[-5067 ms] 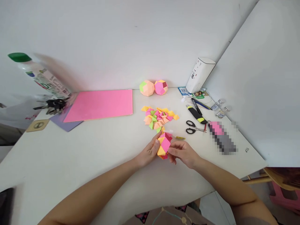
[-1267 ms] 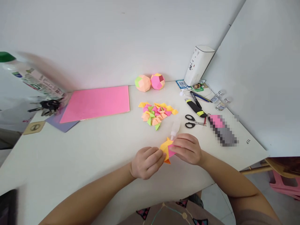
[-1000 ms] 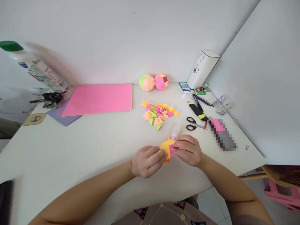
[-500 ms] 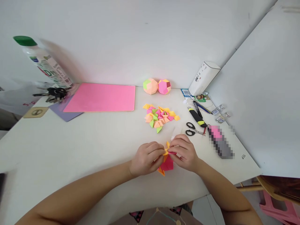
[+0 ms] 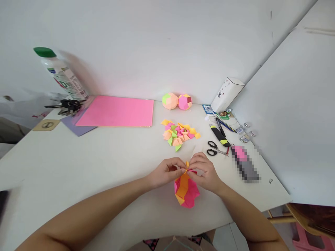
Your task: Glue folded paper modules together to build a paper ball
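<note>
A half-built folded paper piece (image 5: 185, 190) in pink, orange and yellow hangs between my hands above the white table (image 5: 104, 164). My left hand (image 5: 167, 171) pinches its top edge from the left, fingers closed. From the right, my right hand (image 5: 205, 170) pinches the same top edge, fingers closed. The two hands meet at the piece's upper tip. A little beyond them lies a heap of small folded paper units (image 5: 179, 134) in several colours. Two finished paper balls (image 5: 177, 101) sit by the wall.
Pink sheet (image 5: 116, 111) over a purple sheet at back left, with keys (image 5: 65, 105), a green-capped bottle (image 5: 61, 75) and a tan tag (image 5: 46, 124). On the right: scissors (image 5: 216, 150), a black-yellow cutter (image 5: 220, 134), pens, small vials (image 5: 246, 132), a white device (image 5: 227, 94), a blurred-out object (image 5: 244, 164).
The paper piece has been turned and now hangs open below my fingers, showing more of its body. Both hands moved up to pinch its top edge together.
</note>
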`<action>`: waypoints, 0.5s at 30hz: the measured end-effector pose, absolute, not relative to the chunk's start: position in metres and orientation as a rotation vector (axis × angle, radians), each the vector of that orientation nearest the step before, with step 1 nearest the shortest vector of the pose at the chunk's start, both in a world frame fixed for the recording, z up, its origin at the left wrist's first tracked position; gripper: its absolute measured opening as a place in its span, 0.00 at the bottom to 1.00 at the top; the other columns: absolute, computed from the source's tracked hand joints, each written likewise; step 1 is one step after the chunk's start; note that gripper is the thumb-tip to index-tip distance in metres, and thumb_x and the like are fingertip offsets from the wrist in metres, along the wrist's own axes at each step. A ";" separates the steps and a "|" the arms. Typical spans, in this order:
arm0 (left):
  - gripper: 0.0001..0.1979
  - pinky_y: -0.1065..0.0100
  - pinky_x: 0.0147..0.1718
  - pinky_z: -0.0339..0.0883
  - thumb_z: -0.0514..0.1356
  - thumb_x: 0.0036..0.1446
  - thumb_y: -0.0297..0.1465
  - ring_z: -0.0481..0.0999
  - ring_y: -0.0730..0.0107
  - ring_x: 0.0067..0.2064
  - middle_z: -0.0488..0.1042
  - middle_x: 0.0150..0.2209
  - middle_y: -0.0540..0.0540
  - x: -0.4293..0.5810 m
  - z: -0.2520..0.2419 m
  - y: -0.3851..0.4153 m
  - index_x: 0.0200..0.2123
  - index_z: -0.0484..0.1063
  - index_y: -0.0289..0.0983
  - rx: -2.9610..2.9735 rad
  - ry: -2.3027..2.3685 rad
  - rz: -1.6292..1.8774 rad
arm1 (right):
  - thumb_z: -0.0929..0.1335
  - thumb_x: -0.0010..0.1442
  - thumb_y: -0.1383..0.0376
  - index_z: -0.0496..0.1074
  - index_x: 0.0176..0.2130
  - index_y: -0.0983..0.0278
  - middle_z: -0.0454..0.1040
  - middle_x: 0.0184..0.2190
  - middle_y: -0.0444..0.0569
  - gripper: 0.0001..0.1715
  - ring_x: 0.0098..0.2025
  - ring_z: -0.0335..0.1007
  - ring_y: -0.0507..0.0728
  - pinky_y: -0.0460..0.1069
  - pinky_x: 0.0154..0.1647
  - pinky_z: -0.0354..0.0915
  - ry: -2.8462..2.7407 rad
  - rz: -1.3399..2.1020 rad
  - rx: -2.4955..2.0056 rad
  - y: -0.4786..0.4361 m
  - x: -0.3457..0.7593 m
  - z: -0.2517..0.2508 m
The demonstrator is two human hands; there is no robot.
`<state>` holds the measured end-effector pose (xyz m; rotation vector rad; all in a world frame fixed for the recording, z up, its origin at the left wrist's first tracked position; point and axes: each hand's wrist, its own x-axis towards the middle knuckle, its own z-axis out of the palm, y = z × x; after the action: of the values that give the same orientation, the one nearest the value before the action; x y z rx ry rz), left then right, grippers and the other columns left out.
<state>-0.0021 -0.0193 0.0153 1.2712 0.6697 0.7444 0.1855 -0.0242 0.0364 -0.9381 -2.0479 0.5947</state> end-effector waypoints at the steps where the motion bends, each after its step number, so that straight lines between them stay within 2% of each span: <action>1: 0.13 0.68 0.32 0.66 0.58 0.54 0.40 0.70 0.70 0.33 0.71 0.34 0.45 -0.002 0.014 -0.019 0.33 0.70 0.35 1.230 0.652 0.729 | 0.67 0.50 0.72 0.71 0.26 0.61 0.72 0.25 0.47 0.06 0.35 0.64 0.57 0.54 0.35 0.67 -2.042 0.597 -0.942 -0.024 0.185 0.036; 8: 0.08 0.68 0.30 0.65 0.60 0.52 0.33 0.70 0.72 0.31 0.71 0.31 0.46 -0.001 0.016 -0.018 0.30 0.70 0.34 1.268 0.731 0.696 | 0.67 0.50 0.73 0.70 0.27 0.61 0.71 0.25 0.47 0.07 0.36 0.64 0.57 0.54 0.35 0.66 -2.074 0.608 -0.945 -0.024 0.185 0.034; 15: 0.04 0.70 0.29 0.66 0.55 0.51 0.25 0.69 0.74 0.29 0.70 0.29 0.47 0.000 0.010 -0.023 0.27 0.68 0.36 1.728 0.793 0.918 | 0.67 0.52 0.72 0.71 0.31 0.62 0.72 0.27 0.48 0.06 0.38 0.64 0.58 0.55 0.38 0.67 -2.154 0.523 -0.884 -0.026 0.183 0.035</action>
<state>0.0001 -0.0233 0.0099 1.7283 0.7932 0.9180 0.1834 -0.0256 0.0349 -0.8836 -2.1543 0.5233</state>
